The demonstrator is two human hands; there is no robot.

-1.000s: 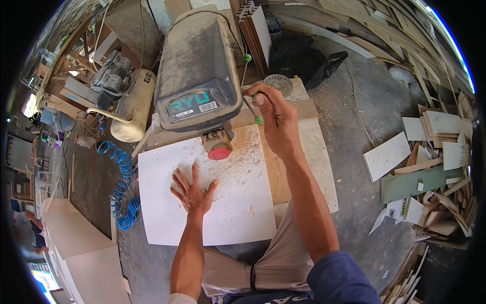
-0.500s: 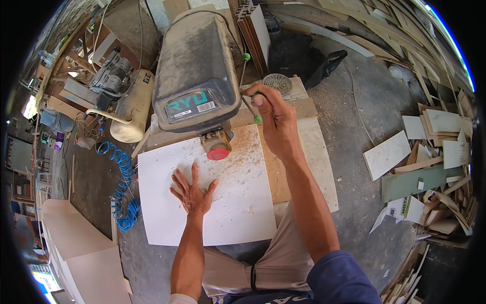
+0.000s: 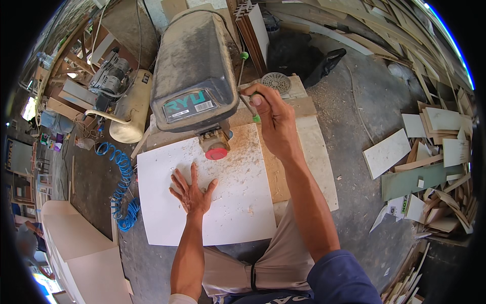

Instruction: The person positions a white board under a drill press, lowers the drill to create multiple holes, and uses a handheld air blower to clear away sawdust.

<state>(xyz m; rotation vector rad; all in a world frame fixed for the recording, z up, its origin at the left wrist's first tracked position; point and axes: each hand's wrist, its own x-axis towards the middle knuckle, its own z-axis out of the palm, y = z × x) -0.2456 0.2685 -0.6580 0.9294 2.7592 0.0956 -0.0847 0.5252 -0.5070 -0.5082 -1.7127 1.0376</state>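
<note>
A dusty dark drill press (image 3: 190, 66) stands in front of me, with a red round button (image 3: 216, 153) low on its near side. Under it lies a white board (image 3: 228, 218) strewn with wood shavings (image 3: 242, 152). My left hand (image 3: 193, 193) presses flat on the board, fingers spread, left of the red button. With curled fingers my right hand (image 3: 273, 121) grips one arm of the press's feed handle (image 3: 241, 73); other arms of it end in green knobs. The drill bit is hidden behind the machine's head.
A blue coiled air hose (image 3: 121, 169) and a cream air compressor tank (image 3: 130, 116) are at the left. Pale panels (image 3: 96, 268) lean at the lower left. Board offcuts (image 3: 440, 175) pile up at the right. A brown worktable board (image 3: 316, 152) extends beside the white board.
</note>
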